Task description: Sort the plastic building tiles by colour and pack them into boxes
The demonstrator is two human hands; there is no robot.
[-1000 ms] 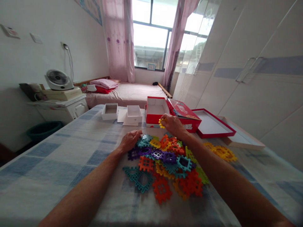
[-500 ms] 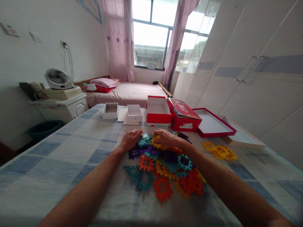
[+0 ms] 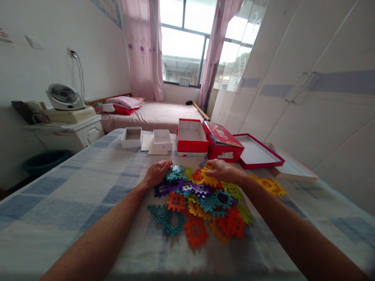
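Observation:
A heap of plastic interlocking building pieces with notched edges lies in the middle of the table. My right hand (image 3: 219,170) grips a yellow interlocking piece (image 3: 209,178) over the far side of the heap. My left hand (image 3: 157,172) rests at the heap's far left edge with its fingers extended, beside a teal piece (image 3: 175,174). Nearer me are purple pieces (image 3: 200,190), an orange square piece (image 3: 176,201), a red-orange piece (image 3: 195,232) and teal frames (image 3: 168,220). Green pieces (image 3: 245,212) show at the right. Several pieces are partly covered by others.
More yellow pieces (image 3: 271,187) lie apart, beyond my right forearm. Along the table's far side stand small white boxes (image 3: 162,146), an open red box (image 3: 191,146), a red carton (image 3: 227,150) and a red-rimmed lid (image 3: 259,154). A checked cloth (image 3: 96,195) covers the table.
My right hand has moved right with the yellow piece, uncovering green and purple pieces. My left hand stays by the teal piece. The whole view has shifted slightly.

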